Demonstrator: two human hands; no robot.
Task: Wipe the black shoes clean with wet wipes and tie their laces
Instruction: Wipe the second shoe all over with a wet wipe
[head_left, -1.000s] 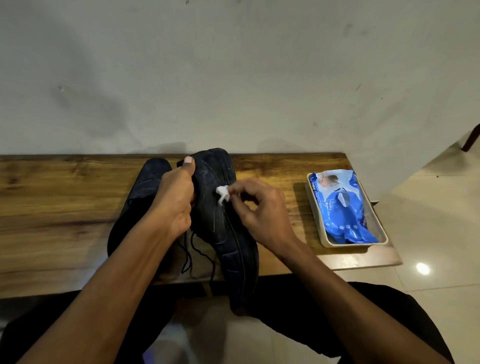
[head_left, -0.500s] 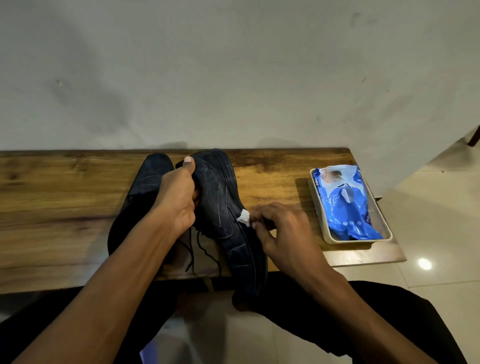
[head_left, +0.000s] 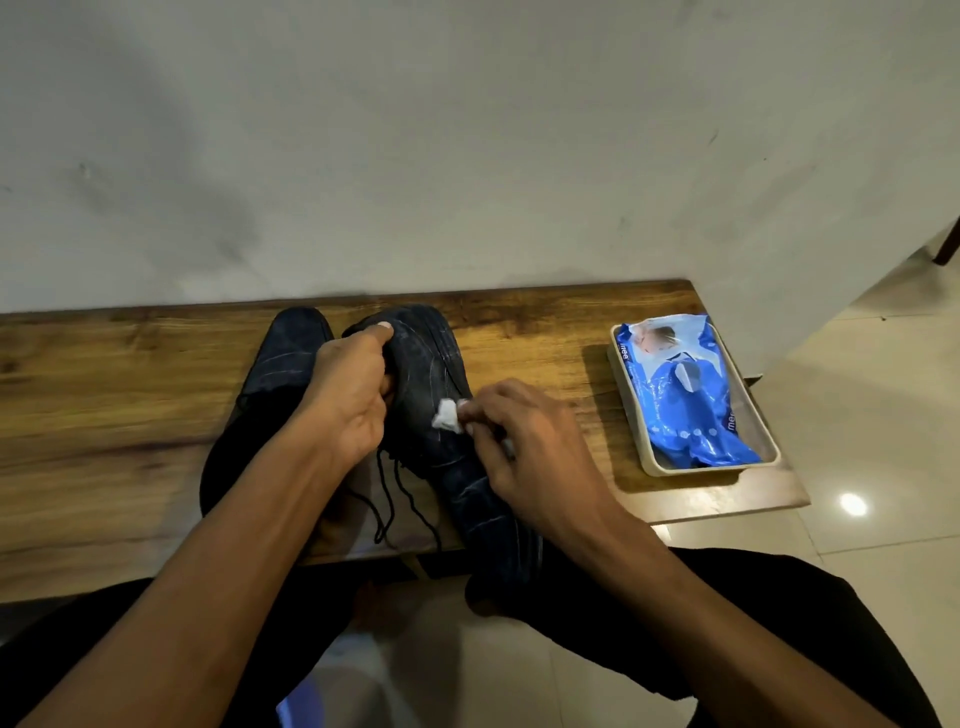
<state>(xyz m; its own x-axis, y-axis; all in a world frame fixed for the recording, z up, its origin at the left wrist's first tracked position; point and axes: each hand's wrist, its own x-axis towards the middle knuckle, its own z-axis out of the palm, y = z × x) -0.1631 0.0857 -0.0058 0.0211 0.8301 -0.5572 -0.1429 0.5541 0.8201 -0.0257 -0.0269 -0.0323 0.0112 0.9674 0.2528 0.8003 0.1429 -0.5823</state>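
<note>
The right-hand black lace-up shoe (head_left: 441, 415) stands tilted on the brown wooden tabletop (head_left: 130, 415), heel overhanging the near edge. The left hand (head_left: 348, 395) holds it in a closed grip around the tongue and upper, thumb on the toe cap. The right hand (head_left: 524, 447) pinches a small crumpled white wet wipe (head_left: 447, 415) against the shoe's outer side. The upper appears soft and pliable; support it from inside. The black laces (head_left: 395, 493) hang untied. The second black shoe (head_left: 270, 389) lies just beside it.
</note>
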